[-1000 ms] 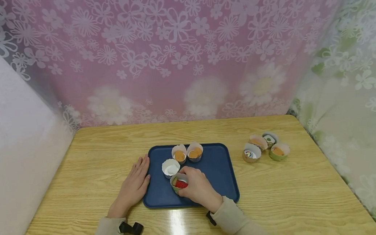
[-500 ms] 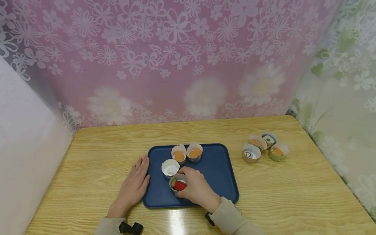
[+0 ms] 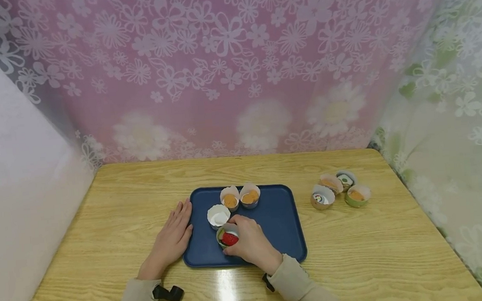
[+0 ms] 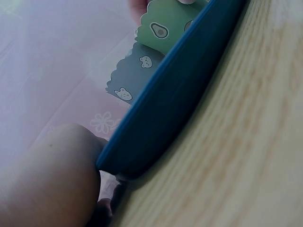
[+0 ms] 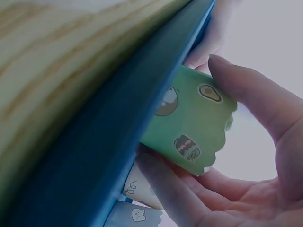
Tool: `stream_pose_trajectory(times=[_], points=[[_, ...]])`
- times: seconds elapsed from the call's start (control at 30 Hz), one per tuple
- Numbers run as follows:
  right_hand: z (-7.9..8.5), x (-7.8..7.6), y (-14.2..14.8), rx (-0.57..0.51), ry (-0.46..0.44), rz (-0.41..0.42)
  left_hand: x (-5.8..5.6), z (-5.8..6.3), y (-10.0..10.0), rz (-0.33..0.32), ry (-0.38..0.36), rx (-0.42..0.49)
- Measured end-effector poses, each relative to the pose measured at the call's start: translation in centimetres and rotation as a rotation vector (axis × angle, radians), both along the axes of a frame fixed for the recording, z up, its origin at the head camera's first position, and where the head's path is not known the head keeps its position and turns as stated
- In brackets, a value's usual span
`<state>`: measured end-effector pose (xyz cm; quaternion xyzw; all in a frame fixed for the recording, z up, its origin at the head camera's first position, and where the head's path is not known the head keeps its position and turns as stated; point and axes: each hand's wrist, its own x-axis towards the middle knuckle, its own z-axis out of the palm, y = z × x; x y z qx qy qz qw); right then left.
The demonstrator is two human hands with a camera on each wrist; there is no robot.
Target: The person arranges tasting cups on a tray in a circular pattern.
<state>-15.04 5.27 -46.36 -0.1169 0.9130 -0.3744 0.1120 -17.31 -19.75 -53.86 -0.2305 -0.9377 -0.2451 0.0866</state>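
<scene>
My right hand grips a green paper baking cup printed with avocados, thumb on one side and fingers on the other. A red, strawberry-like piece shows inside it. The cup is at the front middle of a dark blue tray, close to a white-lined cup whose outside is blue-grey in the left wrist view. Two pale cups, a left one and a right one, hold orange-brown filling at the tray's back. My left hand lies flat with fingers straight, against the tray's left rim.
Several more paper cups stand grouped on the wooden table, right of the tray: a white-lined one, a green one, a pale one and a grey one. A floral curtain hangs behind the table.
My right hand has shifted slightly left and toward me with the green baking cup. My left hand has stayed still at the tray's edge.
</scene>
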Motion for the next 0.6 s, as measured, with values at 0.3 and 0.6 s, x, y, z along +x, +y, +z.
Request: stream_pose_trajectory(times=[0.3,0.6], points=[[0.7,0.1,0.8,0.023,-0.030,0.034,0.0,-0.1,0.1,0.001,0.001,0.000],[2.5,-0.2,2.7,-0.034,-0.067,0.083,0.0,0.1,0.2,0.005,-0.012,0.005]])
